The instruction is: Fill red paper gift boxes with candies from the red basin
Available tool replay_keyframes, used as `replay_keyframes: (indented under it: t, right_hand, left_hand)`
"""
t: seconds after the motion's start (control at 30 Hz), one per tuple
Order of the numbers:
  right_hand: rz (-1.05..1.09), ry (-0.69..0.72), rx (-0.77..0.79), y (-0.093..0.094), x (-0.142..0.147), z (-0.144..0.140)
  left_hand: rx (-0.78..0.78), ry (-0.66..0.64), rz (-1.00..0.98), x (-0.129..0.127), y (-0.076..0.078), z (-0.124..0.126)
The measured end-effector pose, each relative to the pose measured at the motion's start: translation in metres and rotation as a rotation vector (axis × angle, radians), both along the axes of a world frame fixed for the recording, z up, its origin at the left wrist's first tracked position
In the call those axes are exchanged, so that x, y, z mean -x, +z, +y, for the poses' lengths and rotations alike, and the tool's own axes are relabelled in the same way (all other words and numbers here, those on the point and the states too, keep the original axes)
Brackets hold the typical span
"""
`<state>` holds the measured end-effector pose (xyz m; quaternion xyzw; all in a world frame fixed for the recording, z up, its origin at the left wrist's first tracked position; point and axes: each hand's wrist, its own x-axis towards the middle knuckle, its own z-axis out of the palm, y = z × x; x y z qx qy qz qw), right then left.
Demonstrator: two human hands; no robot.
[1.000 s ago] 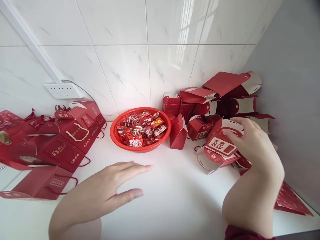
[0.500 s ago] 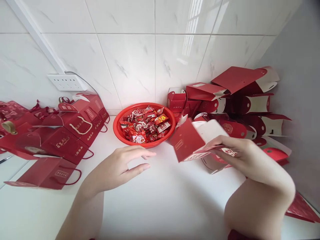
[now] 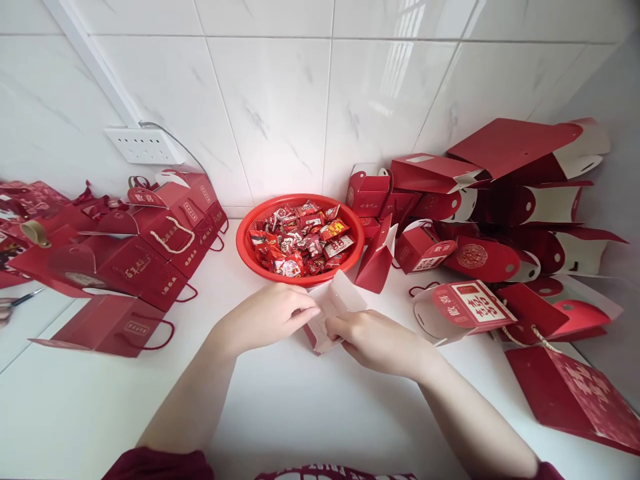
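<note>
An open red paper gift box [image 3: 344, 291] is in front of me, its white inside facing up. My left hand [image 3: 270, 317] grips its left edge, with the thumb toward the opening. On the box's right side, my right hand [image 3: 377, 341] has its fingers curled over the near edge. Parts of the box walls are hidden behind my fingers. Just beyond the box stands a red plastic basket [image 3: 241, 252] with many wrapped candies [image 3: 300, 243] in it.
Red gift boxes with cord handles [image 3: 125, 267] stand in rows at the left. More open red boxes [image 3: 475, 257] are stacked at the right against the wall. At the far left edge, another person's hand [image 3: 4, 312] holds a pen. A white socket strip [image 3: 144, 145] is on the tiled wall.
My right hand has brought the red box left and down to the middle, opening up. My left hand has moved right and closed on it. The view has shifted a little.
</note>
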<state>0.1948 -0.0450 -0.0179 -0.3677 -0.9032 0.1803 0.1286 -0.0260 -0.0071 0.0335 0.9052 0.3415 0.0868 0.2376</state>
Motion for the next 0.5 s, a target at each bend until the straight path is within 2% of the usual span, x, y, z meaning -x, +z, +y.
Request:
replay_keyframes:
  t: [0.1, 0.17, 0.23, 0.37, 0.5]
  right_hand:
    - [-0.163, -0.049, 0.143, -0.003, 0.004, 0.003]
    - [-0.158, -0.057, 0.209, -0.003, 0.005, 0.005]
    - [-0.116, 0.0, 0.26, -0.002, 0.004, 0.007]
    - [-0.097, 0.078, 0.305, -0.002, 0.001, 0.008]
    - [-0.109, 0.119, 0.322, -0.003, 0.002, 0.008]
  left_hand:
    - [0.08, 0.008, 0.085, 0.003, -0.004, 0.001]
    - [0.137, 0.02, 0.137, 0.007, -0.003, 0.001]
    - [0.196, 0.008, 0.167, 0.012, -0.001, 0.002]
    - [0.303, -0.047, 0.201, 0.018, 0.003, 0.007]
    - [0.317, -0.04, 0.275, 0.017, -0.007, 0.017]
